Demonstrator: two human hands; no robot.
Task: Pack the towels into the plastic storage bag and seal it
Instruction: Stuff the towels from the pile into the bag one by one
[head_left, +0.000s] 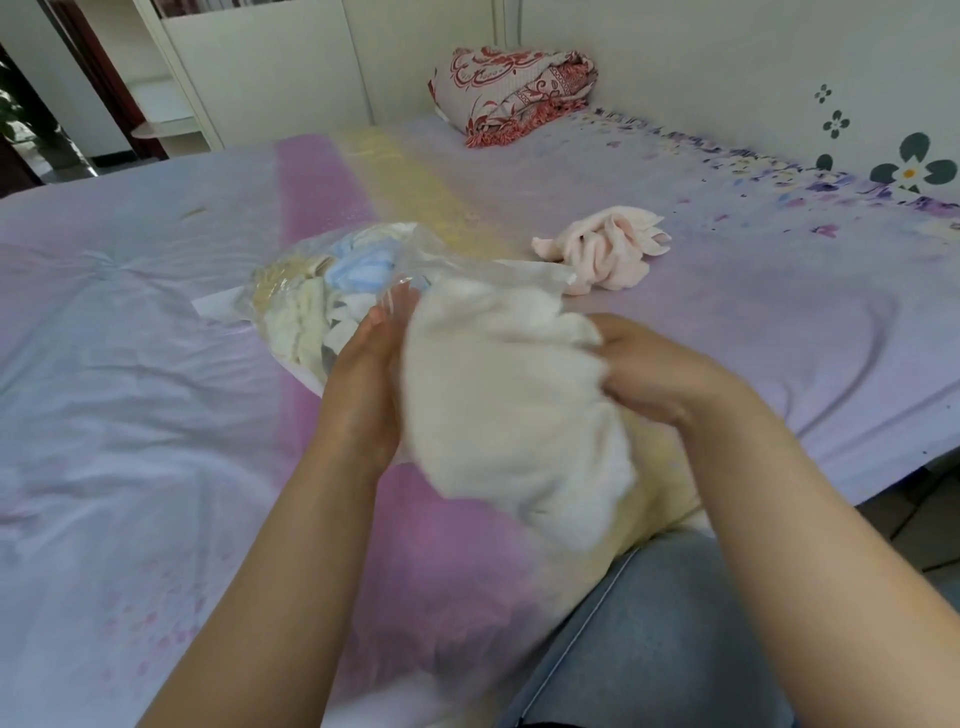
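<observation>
My right hand (670, 374) grips the white towel (509, 395) at the bag (332, 291) mouth on the bed (130, 364); my left hand (363, 384) lies flat against it, fingers straight. Pink towel (608, 249) lies beyond.

Storage bag (332, 291) lies on the bed (130, 364), towels inside it; a bunched towel (509, 395) sits at its near right end, between left hand (363, 384) and right hand (660, 374); loose towel (608, 249) on the bed behind and right of the bag; folded quilt (514, 93) at the far edge, against the wall (727, 62); knee (649, 634) nearest, lower right.
</observation>
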